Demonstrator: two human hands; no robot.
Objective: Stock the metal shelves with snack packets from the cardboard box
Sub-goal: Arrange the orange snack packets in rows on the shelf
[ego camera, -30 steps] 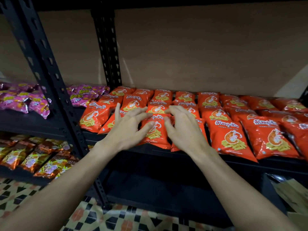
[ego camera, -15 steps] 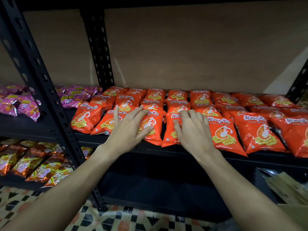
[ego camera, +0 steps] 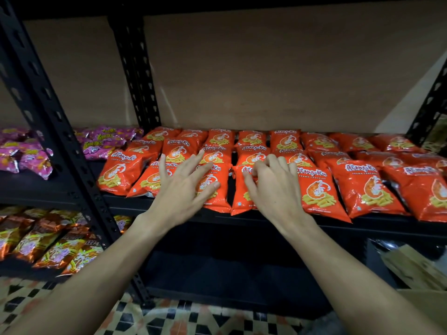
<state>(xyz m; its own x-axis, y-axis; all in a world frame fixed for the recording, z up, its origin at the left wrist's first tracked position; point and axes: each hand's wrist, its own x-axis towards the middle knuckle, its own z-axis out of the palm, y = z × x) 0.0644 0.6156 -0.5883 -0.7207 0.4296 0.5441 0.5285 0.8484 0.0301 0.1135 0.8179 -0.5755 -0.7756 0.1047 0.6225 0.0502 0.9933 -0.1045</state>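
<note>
**Mid shelf, front edge: hands squaring up the orange rows**

Black metal shelf (ego camera: 266, 220) w/ plain brown backboard (ego camera: 266, 68) behind, tiled floor (ego camera: 169, 317) below. Orange packets (ego camera: 316, 189) lie in overlapping rows from back edge to front edge, each one lapped over the one behind, prob. so labels show and more fit per row.

Left hand (ego camera: 183, 189): flat, fingers spread, palm down across two front-row packets near the bay's left end. Holds nothing; looks like it's pressing them level and steadying the row.

Right hand (ego camera: 275, 189): just beside it on the next front packet, fingers bent w/ tips at the packet's top seam. Pinch or mere touch? Can't tell. Likely nudging it straight, since a dark gap shows between the two middle columns.

Cardboard box (ego camera: 416, 269): bottom-right corner, below the shelf, only flaps visible, contents hidden. Pink packets (ego camera: 104, 141) fill the next bay past the upright (ego camera: 135, 68); brown packets (ego camera: 48, 245) sit on the shelf below those.
</note>
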